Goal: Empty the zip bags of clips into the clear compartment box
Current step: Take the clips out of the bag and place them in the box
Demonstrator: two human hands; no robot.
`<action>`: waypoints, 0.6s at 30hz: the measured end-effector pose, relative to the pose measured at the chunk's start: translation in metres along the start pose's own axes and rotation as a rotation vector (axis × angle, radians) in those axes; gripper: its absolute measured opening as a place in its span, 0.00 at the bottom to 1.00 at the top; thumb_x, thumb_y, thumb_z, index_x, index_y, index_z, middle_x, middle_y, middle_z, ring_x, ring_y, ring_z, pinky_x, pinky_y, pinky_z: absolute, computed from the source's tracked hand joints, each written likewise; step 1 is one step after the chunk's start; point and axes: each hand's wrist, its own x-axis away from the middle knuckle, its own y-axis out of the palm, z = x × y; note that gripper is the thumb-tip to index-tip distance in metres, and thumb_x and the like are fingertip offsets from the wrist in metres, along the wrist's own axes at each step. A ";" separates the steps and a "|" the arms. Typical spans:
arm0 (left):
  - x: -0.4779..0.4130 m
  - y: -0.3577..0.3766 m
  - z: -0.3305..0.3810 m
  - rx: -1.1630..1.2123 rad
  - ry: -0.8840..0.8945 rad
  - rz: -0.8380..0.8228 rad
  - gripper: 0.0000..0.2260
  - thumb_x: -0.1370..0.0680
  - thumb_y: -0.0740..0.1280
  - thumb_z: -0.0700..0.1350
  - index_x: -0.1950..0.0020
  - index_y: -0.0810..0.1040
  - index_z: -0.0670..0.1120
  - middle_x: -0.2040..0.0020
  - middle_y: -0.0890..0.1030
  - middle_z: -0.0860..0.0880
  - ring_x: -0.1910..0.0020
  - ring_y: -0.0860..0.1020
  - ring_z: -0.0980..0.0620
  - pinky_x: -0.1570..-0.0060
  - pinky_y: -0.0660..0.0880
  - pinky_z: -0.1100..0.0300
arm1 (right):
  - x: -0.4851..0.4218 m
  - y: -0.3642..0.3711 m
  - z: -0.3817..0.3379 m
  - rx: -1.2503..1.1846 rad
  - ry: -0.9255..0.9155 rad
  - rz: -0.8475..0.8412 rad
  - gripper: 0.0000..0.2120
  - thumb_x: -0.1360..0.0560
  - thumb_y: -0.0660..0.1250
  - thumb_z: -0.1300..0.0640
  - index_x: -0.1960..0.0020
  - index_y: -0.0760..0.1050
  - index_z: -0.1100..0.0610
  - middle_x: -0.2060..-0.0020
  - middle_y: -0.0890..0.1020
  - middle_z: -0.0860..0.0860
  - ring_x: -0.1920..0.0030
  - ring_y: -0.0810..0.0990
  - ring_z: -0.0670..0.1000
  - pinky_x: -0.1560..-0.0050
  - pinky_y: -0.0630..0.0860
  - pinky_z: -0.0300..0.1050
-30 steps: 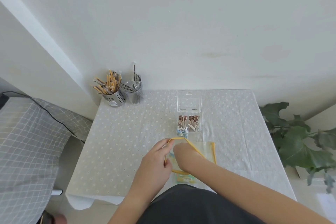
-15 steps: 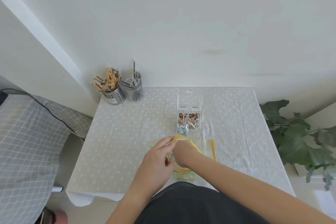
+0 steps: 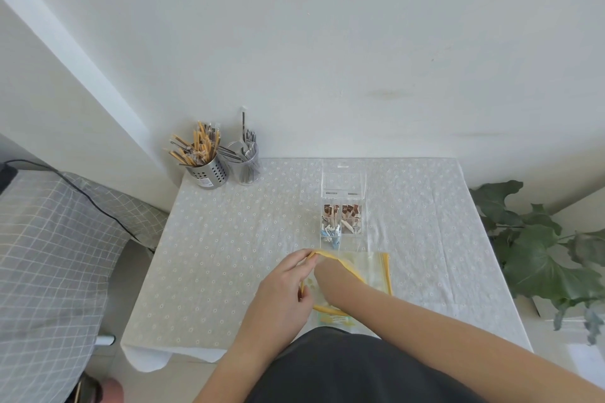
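Head view, looking down on a table [image 3: 229, 239] covered with a dotted cloth. The left hand [image 3: 281, 291] is pinching the yellow zip rim of a zip bag [image 3: 371, 271], with a fingertip at the rim's far end and the thumb at its near side, and is holding the mouth apart. The right hand [image 3: 329, 275] is reaching into that mouth; its fingers are lying behind the left hand and the plastic, so whether they are curled or straight cannot be told. The bag is lying flat at the near middle of the table, just in front of the clear compartment box [image 3: 342, 226]. The box is standing with its lid [image 3: 343, 181] laid back toward the wall. Brown and white clips [image 3: 350, 219] are filling its far compartments, and blue clips [image 3: 329, 235] are sitting in the near left one. A perforated metal holder [image 3: 207, 172] and a clear cup [image 3: 246, 168], both holding utensils, are standing side by side at the far left corner. A leafy plant [image 3: 537, 249] is standing beyond the right edge.
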 end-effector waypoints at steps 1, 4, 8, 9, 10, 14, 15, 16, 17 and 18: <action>0.000 0.001 0.000 -0.001 0.004 -0.008 0.29 0.19 0.64 0.37 0.21 0.71 0.59 0.23 0.67 0.69 0.39 0.79 0.53 0.37 0.73 0.70 | -0.002 0.003 -0.001 0.020 -0.002 -0.012 0.06 0.16 0.58 0.66 0.44 0.73 0.63 0.51 0.70 0.55 0.41 0.78 0.55 0.40 0.73 0.44; 0.000 0.002 -0.001 -0.001 0.001 -0.026 0.29 0.19 0.64 0.37 0.21 0.71 0.58 0.23 0.67 0.68 0.44 0.80 0.56 0.37 0.73 0.69 | 0.006 -0.001 -0.005 -0.089 0.099 -0.074 0.11 0.16 0.60 0.64 0.57 0.69 0.59 0.60 0.72 0.53 0.49 0.78 0.54 0.39 0.74 0.45; 0.000 0.002 0.000 0.005 -0.014 -0.023 0.28 0.19 0.64 0.37 0.21 0.71 0.59 0.23 0.67 0.69 0.47 0.79 0.60 0.37 0.74 0.69 | 0.006 -0.001 -0.002 -0.056 0.118 -0.072 0.09 0.15 0.56 0.67 0.40 0.74 0.64 0.52 0.76 0.56 0.40 0.77 0.55 0.34 0.69 0.45; -0.001 0.002 0.000 -0.002 -0.018 -0.021 0.28 0.19 0.64 0.37 0.21 0.71 0.59 0.23 0.66 0.69 0.43 0.79 0.56 0.36 0.73 0.69 | 0.005 -0.002 -0.002 -0.012 0.092 -0.066 0.13 0.15 0.55 0.67 0.34 0.73 0.65 0.47 0.76 0.56 0.36 0.76 0.55 0.33 0.68 0.45; -0.001 0.002 0.000 -0.010 -0.026 -0.019 0.28 0.19 0.64 0.38 0.20 0.70 0.59 0.23 0.66 0.69 0.40 0.79 0.53 0.35 0.73 0.68 | 0.009 -0.010 -0.003 -0.022 0.090 -0.054 0.14 0.15 0.56 0.67 0.33 0.74 0.65 0.45 0.77 0.55 0.36 0.78 0.55 0.36 0.70 0.44; -0.002 0.001 -0.004 -0.031 -0.078 0.014 0.31 0.20 0.64 0.36 0.19 0.69 0.57 0.22 0.66 0.69 0.37 0.79 0.49 0.31 0.74 0.61 | 0.024 -0.042 -0.010 -0.194 0.142 -0.019 0.09 0.19 0.63 0.65 0.42 0.80 0.62 0.47 0.83 0.55 0.46 0.84 0.55 0.50 0.76 0.45; -0.002 0.000 -0.006 -0.030 -0.098 0.027 0.31 0.20 0.64 0.35 0.19 0.69 0.56 0.22 0.66 0.68 0.37 0.80 0.48 0.30 0.73 0.60 | 0.030 -0.051 -0.012 -0.236 0.140 0.004 0.08 0.19 0.63 0.66 0.42 0.79 0.62 0.47 0.83 0.56 0.47 0.84 0.56 0.53 0.76 0.46; -0.003 0.000 -0.008 -0.031 -0.118 0.038 0.31 0.21 0.64 0.35 0.19 0.69 0.55 0.21 0.66 0.66 0.36 0.80 0.48 0.30 0.73 0.59 | 0.036 -0.057 -0.013 -0.285 0.138 0.034 0.07 0.19 0.63 0.65 0.43 0.78 0.62 0.48 0.82 0.57 0.48 0.85 0.57 0.56 0.74 0.47; -0.003 -0.001 -0.010 -0.036 -0.138 0.050 0.31 0.21 0.65 0.34 0.19 0.69 0.54 0.21 0.67 0.65 0.36 0.80 0.48 0.29 0.73 0.59 | 0.043 -0.065 -0.013 -0.331 0.134 0.061 0.06 0.18 0.63 0.64 0.44 0.78 0.62 0.49 0.82 0.58 0.49 0.84 0.58 0.58 0.73 0.47; -0.003 -0.001 -0.011 -0.039 -0.155 0.063 0.32 0.21 0.65 0.33 0.19 0.69 0.53 0.21 0.67 0.63 0.36 0.80 0.48 0.30 0.73 0.58 | 0.050 -0.070 -0.013 -0.388 0.129 0.088 0.06 0.17 0.63 0.62 0.44 0.77 0.62 0.49 0.82 0.58 0.49 0.84 0.59 0.58 0.73 0.48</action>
